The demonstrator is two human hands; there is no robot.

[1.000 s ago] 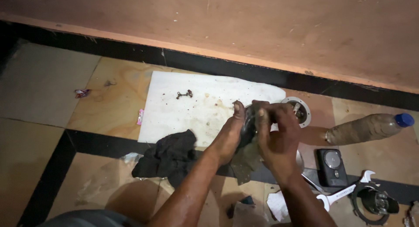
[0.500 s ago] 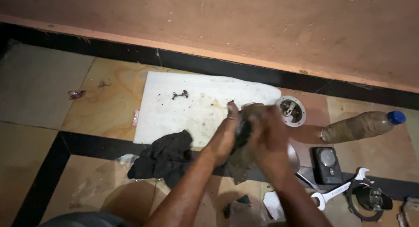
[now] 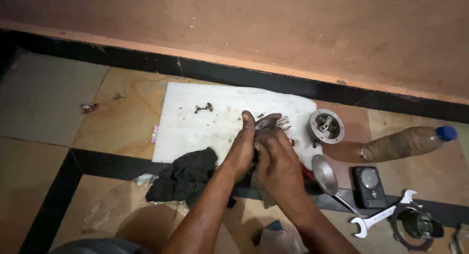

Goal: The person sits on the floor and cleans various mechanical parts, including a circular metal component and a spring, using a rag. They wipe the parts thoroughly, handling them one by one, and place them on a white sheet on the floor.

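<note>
Since a moment ago your hands have shifted slightly left over the white rectangular sheet (image 3: 205, 124); the grey rag that wrapped the part now hangs below your palms, exposing the small dark finned metal part (image 3: 271, 123) at frame centre, so the wiping appears to be nearing its end. Your left hand (image 3: 243, 151) and right hand (image 3: 278, 161) both have fingers closed around that part. Count: one black crumpled cloth (image 3: 183, 176) lower left, one round metal flange (image 3: 326, 126), one brownish plastic bottle (image 3: 408, 142), one silver open-ended spanner (image 3: 383, 215).
</note>
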